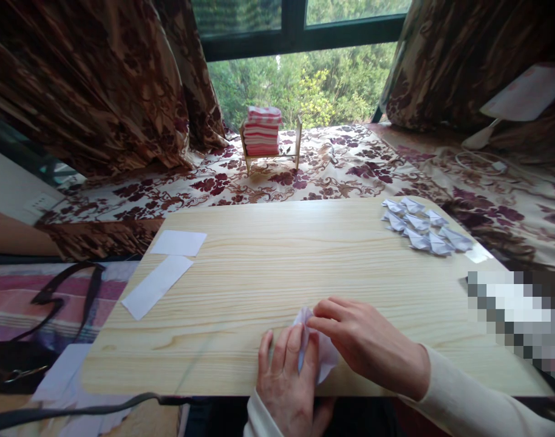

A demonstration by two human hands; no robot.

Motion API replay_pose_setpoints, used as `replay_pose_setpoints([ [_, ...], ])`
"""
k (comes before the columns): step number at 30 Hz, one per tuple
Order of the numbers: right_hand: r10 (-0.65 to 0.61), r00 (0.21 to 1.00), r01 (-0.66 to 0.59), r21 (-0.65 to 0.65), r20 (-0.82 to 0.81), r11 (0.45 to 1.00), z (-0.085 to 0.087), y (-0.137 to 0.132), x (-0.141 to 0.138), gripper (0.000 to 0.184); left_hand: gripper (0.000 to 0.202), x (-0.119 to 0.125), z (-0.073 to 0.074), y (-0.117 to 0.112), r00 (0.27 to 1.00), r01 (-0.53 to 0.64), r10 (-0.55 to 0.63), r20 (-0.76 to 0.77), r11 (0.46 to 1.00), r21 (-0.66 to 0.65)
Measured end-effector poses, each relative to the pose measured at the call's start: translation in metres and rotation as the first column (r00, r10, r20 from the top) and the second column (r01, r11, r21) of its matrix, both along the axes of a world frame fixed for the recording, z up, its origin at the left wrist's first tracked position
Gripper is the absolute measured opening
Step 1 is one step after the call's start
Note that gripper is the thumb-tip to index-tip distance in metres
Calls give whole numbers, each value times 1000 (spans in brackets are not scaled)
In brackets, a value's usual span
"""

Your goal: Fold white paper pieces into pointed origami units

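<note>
A small piece of white paper (325,358), partly folded, lies at the near edge of the light wooden table (277,255). My left hand (287,379) presses flat on its left part with the fingers stretched out and close together. My right hand (366,343) lies over its right side, with the fingertips pinching the paper's top corner. Most of the paper is hidden under both hands.
Several folded white paper pieces (421,230) are heaped at the table's far right. Two flat white paper slips (161,273) lie at its left edge. A small wooden rack with a red-and-white stack (263,133) stands on the flowered cloth by the window. A black bag strap (54,297) lies left.
</note>
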State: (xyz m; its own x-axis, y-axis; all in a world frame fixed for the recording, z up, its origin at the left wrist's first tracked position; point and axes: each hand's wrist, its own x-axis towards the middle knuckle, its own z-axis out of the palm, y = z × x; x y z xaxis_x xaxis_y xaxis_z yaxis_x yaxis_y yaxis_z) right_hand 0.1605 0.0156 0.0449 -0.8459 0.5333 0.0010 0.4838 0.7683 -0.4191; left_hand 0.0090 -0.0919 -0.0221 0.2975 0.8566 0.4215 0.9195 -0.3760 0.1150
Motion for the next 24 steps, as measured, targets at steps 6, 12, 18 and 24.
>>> replay_pose_setpoints([
  [6,-12,997,12,6,70,1000,-3,-4,-2,20,53,7,-11,1,980,-73,40,195,984,165],
  [12,-27,997,26,11,73,1000,-5,-4,-3,20,58,3,-2,1,996,-18,7,92,993,116],
  [18,6,999,-6,3,32,1000,-7,-4,-5,23,61,2,2,4,999,-25,19,50,993,116],
  [24,-8,1000,8,26,22,1000,-6,-6,2,27,60,9,-7,4,977,-96,70,200,987,125],
])
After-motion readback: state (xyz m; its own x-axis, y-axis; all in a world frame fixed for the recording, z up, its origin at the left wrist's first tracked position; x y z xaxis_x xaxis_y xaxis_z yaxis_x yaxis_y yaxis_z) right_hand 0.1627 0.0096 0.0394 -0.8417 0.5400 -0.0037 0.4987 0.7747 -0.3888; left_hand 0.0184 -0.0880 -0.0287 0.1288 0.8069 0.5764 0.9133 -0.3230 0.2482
